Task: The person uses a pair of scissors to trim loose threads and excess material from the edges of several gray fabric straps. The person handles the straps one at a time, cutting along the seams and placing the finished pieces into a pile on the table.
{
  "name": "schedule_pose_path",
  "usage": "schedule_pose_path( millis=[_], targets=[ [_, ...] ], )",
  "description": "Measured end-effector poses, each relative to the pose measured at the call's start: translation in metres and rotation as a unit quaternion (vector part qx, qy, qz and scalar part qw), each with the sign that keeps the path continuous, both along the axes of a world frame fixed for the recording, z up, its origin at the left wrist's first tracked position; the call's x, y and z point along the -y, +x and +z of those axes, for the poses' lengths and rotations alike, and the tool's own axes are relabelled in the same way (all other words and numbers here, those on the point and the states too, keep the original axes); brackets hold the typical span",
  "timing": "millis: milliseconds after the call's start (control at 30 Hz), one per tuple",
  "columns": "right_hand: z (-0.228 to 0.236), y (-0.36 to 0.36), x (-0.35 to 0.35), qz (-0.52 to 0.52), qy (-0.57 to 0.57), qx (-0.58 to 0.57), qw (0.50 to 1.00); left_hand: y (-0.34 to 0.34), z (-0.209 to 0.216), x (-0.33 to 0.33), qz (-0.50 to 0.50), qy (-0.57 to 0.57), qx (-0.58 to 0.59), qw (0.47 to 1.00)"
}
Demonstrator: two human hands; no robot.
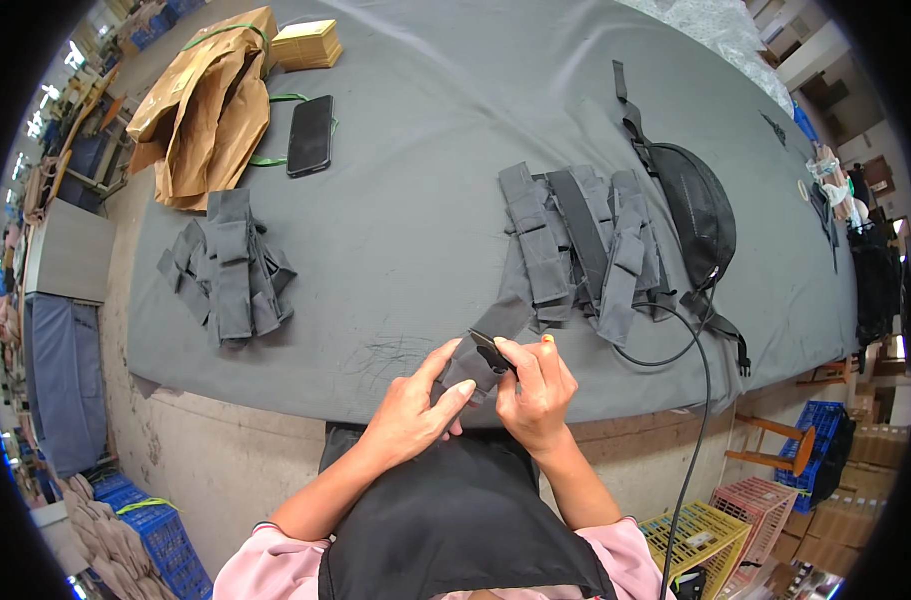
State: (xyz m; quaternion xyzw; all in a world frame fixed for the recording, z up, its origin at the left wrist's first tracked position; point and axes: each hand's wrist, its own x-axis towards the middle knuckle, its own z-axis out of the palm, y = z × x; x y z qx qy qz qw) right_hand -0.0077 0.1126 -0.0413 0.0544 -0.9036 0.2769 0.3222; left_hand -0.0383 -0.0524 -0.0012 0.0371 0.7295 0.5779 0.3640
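At the table's near edge, my left hand [413,412] pinches a dark grey sewn fabric strip [463,376] between thumb and fingers. Close beside it, my right hand [538,392] is closed around a small black tool [490,352] that looks like thread snips, its tip against the fabric. Much of the tool is hidden by my fingers. Just beyond my hands lies a pile of similar grey fabric strips [579,240], and another heap of strips [234,270] sits to the left. Loose dark threads [391,352] are scattered on the grey cloth left of my hands.
On the grey-covered table [406,200] are a crumpled brown paper bag [211,110], a stack of yellowish cards [308,46], a black phone [311,136] and a black waist bag [694,210]. A black cable [709,390] runs down on the right. Plastic crates [698,540] stand below.
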Motion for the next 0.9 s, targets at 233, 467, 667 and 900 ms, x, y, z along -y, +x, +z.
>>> schedule_pose_path(
  millis=[233, 467, 667, 900],
  targets=[
    [0.009, 0.002, -0.002, 0.015, -0.080, 0.059, 0.995, 0.000, 0.001, 0.001, -0.016, -0.001, -0.005, 1.000],
    [0.018, -0.017, 0.002, 0.001, -0.236, 0.096, 0.967, 0.000, -0.009, -0.002, 0.010, 0.048, 0.027, 0.998],
    [-0.003, -0.033, -0.001, 0.049, -0.362, 0.139, 0.921, -0.014, -0.018, -0.002, 0.094, 0.204, 0.185, 0.957],
    [0.005, 0.017, -0.002, 0.093, -0.432, 0.329, 0.835, -0.032, -0.024, 0.012, 0.248, 0.307, 0.189, 0.899]
  ],
)
